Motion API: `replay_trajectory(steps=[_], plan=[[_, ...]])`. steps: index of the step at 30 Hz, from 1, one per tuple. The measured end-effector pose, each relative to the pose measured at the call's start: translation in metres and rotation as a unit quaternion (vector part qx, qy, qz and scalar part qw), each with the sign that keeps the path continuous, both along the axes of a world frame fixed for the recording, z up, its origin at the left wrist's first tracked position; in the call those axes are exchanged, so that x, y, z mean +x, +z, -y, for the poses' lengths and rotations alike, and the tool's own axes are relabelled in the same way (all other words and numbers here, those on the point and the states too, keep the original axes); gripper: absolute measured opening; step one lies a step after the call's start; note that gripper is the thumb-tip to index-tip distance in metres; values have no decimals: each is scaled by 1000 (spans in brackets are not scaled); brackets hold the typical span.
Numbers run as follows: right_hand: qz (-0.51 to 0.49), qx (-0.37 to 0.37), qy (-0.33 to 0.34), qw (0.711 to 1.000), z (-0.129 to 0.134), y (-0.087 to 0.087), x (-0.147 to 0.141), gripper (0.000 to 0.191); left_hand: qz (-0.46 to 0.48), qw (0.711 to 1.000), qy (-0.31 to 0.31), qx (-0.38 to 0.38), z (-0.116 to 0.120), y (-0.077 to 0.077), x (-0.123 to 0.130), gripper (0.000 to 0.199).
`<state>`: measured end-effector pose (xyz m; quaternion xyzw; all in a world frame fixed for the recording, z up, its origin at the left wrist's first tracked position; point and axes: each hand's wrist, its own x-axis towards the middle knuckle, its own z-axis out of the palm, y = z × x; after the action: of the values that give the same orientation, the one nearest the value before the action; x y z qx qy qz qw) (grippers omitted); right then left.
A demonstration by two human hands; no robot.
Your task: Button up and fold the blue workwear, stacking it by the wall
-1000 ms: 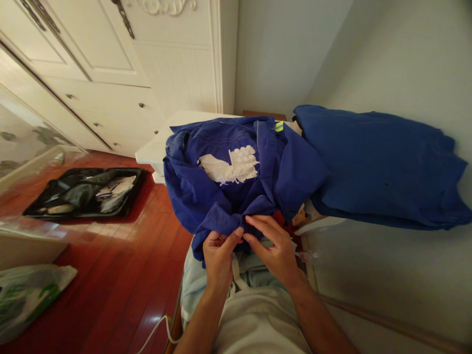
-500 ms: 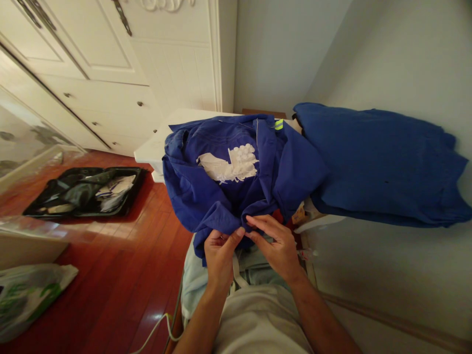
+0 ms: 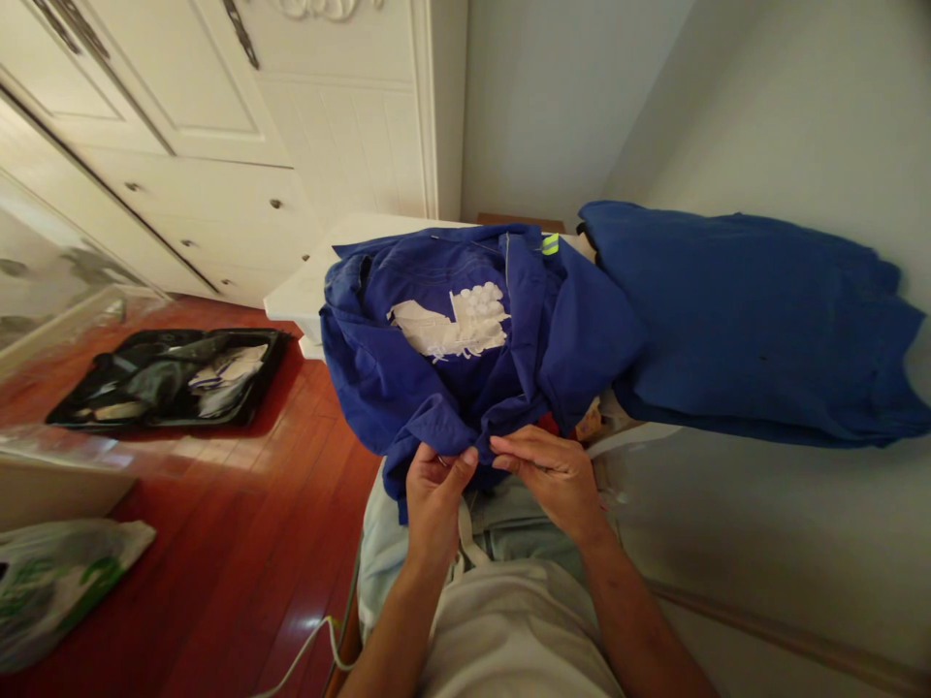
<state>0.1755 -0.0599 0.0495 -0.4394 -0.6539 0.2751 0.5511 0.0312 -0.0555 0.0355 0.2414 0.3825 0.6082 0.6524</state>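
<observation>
A blue garment (image 3: pixel 378 359) lies bunched over my lap and a white surface. My left hand (image 3: pixel 436 494) pinches a fold at its near edge between thumb and fingers. Just to the right, my right hand (image 3: pixel 549 475) is closed with thumb and fingertips together, close to the same fold; anything held there is too small to make out. On the garment lie white paper-like scraps (image 3: pixel 426 332) with several small round white pieces (image 3: pixel 482 299). A small yellow-green strip (image 3: pixel 551 244) shows at the garment's far edge.
Another folded blue cloth (image 3: pixel 742 330) lies to the right by the wall. A white tabletop (image 3: pixel 291 291) is beneath the garment. On the wooden floor (image 3: pixel 240 543) are an open black suitcase (image 3: pixel 254 388) with contents, a plastic bag (image 3: pixel 80 582) and a white cable (image 3: pixel 305 645).
My right hand has drawn slightly away to the right from my left fingertips, and its fingers have closed together more. My left hand keeps its pinch on the garment.
</observation>
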Motion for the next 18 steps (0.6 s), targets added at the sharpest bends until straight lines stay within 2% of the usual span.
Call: replay_trajectory(steps=[5,9,13,18], plan=[[36,10,-4,999,2,2,0,24,-18,999,-27,0,-3,6,-6,30],[61,35,-11,997,4,5,-3,24,-42,999,-14,-2,-2,10,-7,34],[85,56,-19,995,5,4,-5,27,-74,997,-5,4,-1,8,-7,38],[123,75,-4,990,5,3,-6,33,-53,999,-5,-6,-3,4,-8,37]])
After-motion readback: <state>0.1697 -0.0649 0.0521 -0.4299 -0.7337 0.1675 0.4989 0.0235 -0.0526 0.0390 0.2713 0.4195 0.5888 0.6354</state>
